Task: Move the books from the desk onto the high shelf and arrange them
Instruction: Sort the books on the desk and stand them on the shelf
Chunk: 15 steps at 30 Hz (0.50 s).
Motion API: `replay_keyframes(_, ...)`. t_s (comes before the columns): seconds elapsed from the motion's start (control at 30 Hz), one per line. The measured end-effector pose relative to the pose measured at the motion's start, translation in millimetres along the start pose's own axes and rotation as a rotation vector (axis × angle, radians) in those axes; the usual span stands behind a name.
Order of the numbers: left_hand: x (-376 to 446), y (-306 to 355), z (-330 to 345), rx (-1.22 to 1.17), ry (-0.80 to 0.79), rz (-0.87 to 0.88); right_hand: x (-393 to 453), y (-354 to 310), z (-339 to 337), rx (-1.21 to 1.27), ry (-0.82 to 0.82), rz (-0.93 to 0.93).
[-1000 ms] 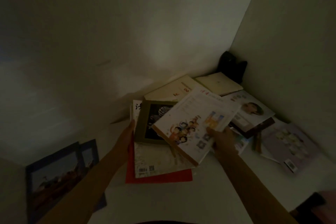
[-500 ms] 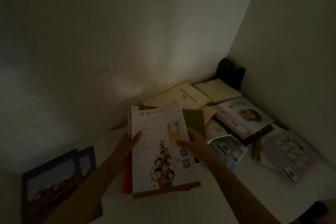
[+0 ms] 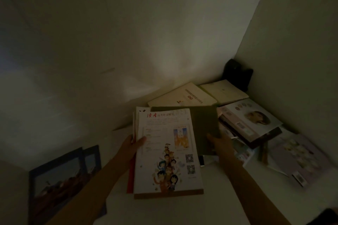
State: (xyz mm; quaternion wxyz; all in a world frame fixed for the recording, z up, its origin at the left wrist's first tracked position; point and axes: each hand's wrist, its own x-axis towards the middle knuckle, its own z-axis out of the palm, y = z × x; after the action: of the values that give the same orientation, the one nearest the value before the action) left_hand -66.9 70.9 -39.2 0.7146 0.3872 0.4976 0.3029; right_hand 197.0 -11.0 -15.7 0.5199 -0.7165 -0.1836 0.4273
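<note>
Nearest the camera, two bare forearms are reaching up from the bottom of the frame onto a white shelf (image 3: 210, 204) set in a dim corner. The left hand (image 3: 130, 147) is gripping the left edge of a stack of books, thumb lying across the top cover and the other fingers hidden behind the edge. The top one is a white magazine (image 3: 167, 151) with a red title and cartoon figures, lying flat in the lower middle of the frame on a brown-edged book, with a red cover (image 3: 130, 179) showing at its left side. Just right of it, the right hand (image 3: 220, 142) is holding the lower corner of a dark olive book (image 3: 205, 124), thumb on its cover; the other fingers are hidden, so the full grip cannot be told. At the lower left, a dark blue picture book (image 3: 62, 179) is lying apart from the stack. On the right side, a pale lilac booklet (image 3: 300, 159) is lying flat near the side wall, and beyond it a magazine with a portrait cover (image 3: 250, 118) is resting on other loose books. Farther back, two cream books (image 3: 184, 97) are lying side by side against the back wall, and a black object (image 3: 237, 76) is sitting in the far corner.
</note>
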Motion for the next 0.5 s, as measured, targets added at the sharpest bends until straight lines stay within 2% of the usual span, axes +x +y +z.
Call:
replay_keyframes(0.07, -0.6, -0.4, 0.5, -0.019, 0.008, -0.007, 4.7, -16.0, -19.6, 0.027, 0.130, -0.079)
replay_keyframes(0.23, -0.9, 1.7, -0.9, 0.002, 0.022, -0.009, -3.4, -58.6, -60.1, 0.006, 0.272, -0.380)
replay_keyframes(0.37, -2.6, 2.8, -0.3, -0.041, 0.002, -0.021, -34.0, -77.1, -42.0, -0.094, 0.284, -0.621)
replay_keyframes(0.43, -3.1, 1.6, -0.9, -0.056, -0.012, -0.021, -48.7, -79.0, -29.9, -0.066, 0.285, -0.726)
replay_keyframes(0.5, -3.5, 0.6, -1.5, -0.084, -0.019, -0.014, -61.5, -70.7, -17.4, -0.063, 0.222, -0.745)
